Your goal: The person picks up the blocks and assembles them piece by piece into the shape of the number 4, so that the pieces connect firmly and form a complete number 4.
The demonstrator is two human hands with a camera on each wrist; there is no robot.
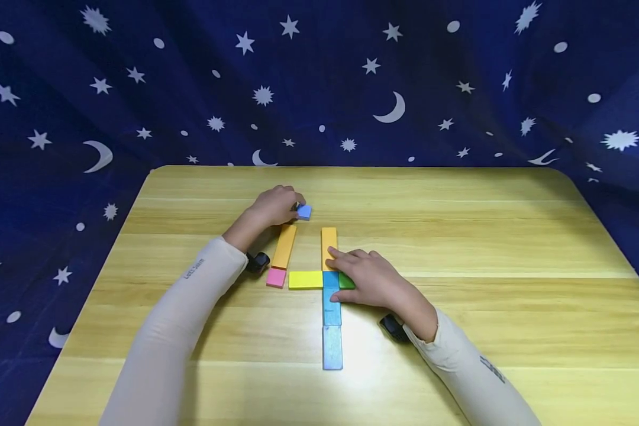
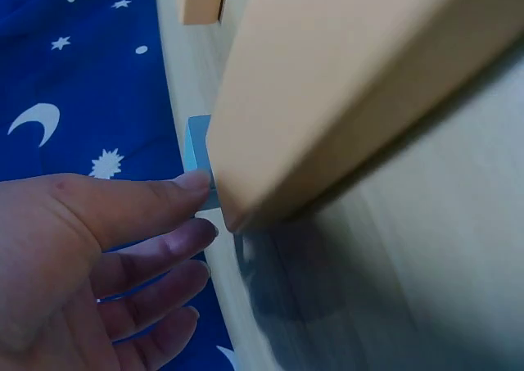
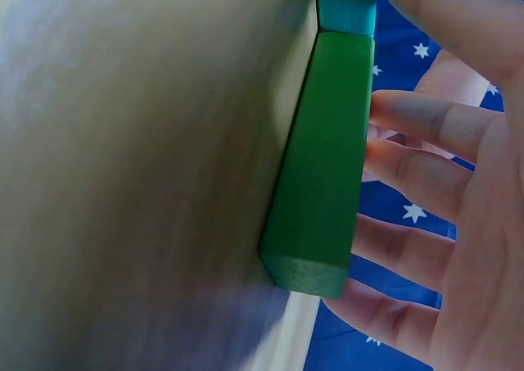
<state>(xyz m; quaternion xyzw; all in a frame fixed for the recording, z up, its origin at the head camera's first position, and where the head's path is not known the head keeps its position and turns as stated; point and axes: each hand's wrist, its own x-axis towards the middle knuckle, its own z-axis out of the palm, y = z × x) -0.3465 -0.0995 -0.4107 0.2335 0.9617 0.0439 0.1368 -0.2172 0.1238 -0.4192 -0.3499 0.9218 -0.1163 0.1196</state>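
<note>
At the far side of the table my left hand pinches a small blue block between thumb and fingers. An orange block lies just nearer, touching a pink block; it hides part of the blue block in the left wrist view. My right hand is spread over a green block, fingertips resting along it. That block joins a cross of flat blocks: an orange block on top, a yellow block at left, a blue square block in the middle.
Two light blue blocks, an upper one and a lower one, form the cross's stem toward me. The wooden table ends at a dark blue curtain with stars and moons.
</note>
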